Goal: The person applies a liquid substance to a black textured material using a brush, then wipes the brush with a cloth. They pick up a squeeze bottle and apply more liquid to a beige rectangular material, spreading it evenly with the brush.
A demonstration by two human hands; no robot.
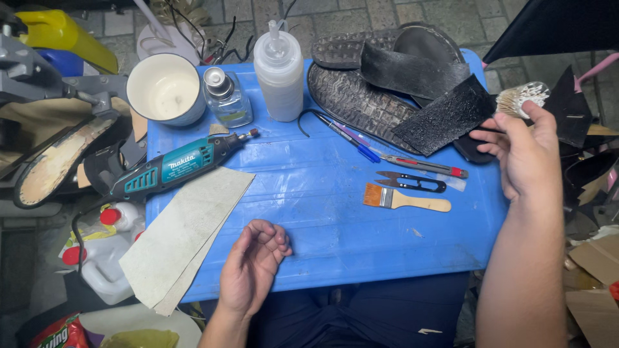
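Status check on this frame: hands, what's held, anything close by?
Right hand raised, holding a pale bristle brush by the black sheet piece. Left hand empty, curled over the blue table. Small paintbrush and snips lie between.

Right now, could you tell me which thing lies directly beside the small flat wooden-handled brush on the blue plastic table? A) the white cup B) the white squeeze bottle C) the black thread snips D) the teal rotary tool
C: the black thread snips lie just above the small flat wooden-handled brush on the blue plastic table, while the bottle, rotary tool and cup sit farther left and back.
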